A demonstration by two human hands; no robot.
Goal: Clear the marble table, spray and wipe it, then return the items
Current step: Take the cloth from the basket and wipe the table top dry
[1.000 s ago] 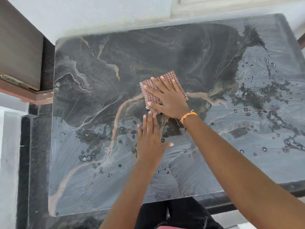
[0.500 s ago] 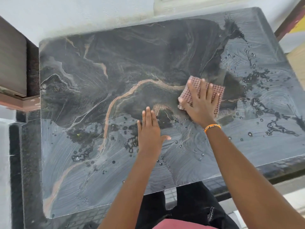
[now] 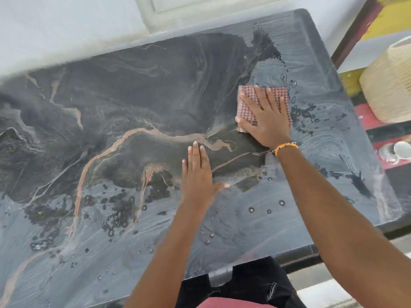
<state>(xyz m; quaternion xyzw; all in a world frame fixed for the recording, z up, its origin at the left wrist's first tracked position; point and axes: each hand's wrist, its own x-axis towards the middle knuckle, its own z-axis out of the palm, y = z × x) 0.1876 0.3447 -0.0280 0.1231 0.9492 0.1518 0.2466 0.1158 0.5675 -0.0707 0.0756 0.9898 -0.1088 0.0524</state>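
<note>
The flat right hand (image 3: 268, 121) covers most of the folded red-and-white checked cloth (image 3: 248, 97), so only its far and left edges show. The dark veined marble table (image 3: 133, 96) is cut off at the left edge of the picture. At the far right, a pale woven basket (image 3: 388, 81) and a small white round object (image 3: 403, 149) are cropped; what the round object is cannot be told.

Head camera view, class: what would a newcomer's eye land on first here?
First, the right hand pressed flat on a red checked cloth toward the right of the dark marble table. Next, the left hand resting flat mid-table, with droplets and pale streaks across the near half.
</note>
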